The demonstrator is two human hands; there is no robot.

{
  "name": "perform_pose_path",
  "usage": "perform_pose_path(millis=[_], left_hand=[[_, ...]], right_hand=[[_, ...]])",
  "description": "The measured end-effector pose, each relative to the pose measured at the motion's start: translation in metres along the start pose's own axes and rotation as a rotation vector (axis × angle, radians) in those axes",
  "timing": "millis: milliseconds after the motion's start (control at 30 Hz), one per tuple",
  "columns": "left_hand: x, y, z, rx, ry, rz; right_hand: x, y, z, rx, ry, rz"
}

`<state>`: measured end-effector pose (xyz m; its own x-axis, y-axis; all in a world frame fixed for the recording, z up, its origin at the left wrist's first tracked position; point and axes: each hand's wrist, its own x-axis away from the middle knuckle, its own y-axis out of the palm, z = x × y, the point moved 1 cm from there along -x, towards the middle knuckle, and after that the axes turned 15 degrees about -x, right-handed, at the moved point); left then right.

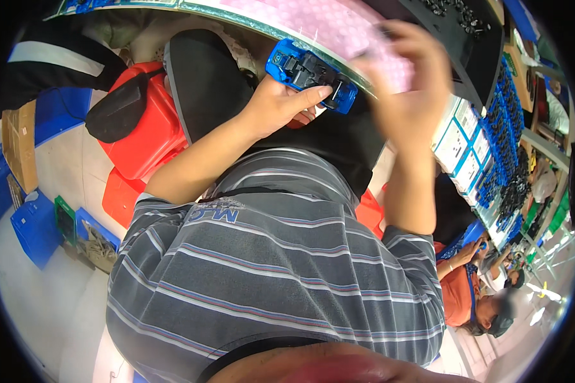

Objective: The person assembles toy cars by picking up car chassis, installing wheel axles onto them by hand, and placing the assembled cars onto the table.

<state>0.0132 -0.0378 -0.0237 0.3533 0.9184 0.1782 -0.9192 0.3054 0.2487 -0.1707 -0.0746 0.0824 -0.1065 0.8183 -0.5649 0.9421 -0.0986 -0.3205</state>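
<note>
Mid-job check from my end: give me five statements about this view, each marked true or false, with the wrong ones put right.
1. The left hand holds a blue toy car. True.
2. The right hand rests in the lap. False: it shows, blurred, in front of the pink sheet.
3. The car is blue all over. False: black parts fill its middle.
4. A red stool stands at the left. True.
5. The other person at lower right wears green. False: the top is orange.

Toy car shell (276, 62) appears glossy blue plastic, inner part (312, 69) matt black plastic, shirt (268, 268) soft matt cloth, left box (20, 147) matt cardboard.
</note>
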Motion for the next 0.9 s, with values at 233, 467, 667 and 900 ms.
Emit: perform_pose_path(millis=[233, 467, 667, 900], left_hand=[[0.003, 0.002, -0.002, -0.165, 0.053, -0.014], [0.011, -0.005, 0.001, -0.172, 0.002, 0.012], [-0.007, -0.007, 0.016, -0.298, 0.089, 0.032], [-0.051, 0.006, 0.035, -0.455, 0.261, 0.255]], right_hand=[[0.022, 0.053, -0.011, -0.003, 0.140, -0.255], [0.024, 0.059, -0.008, -0.091, 0.183, -0.243], [0.020, 0.039, 0.000, -0.237, 0.070, -0.118], [0.019, 0.012, 0.005, -0.455, 0.157, 0.053]])
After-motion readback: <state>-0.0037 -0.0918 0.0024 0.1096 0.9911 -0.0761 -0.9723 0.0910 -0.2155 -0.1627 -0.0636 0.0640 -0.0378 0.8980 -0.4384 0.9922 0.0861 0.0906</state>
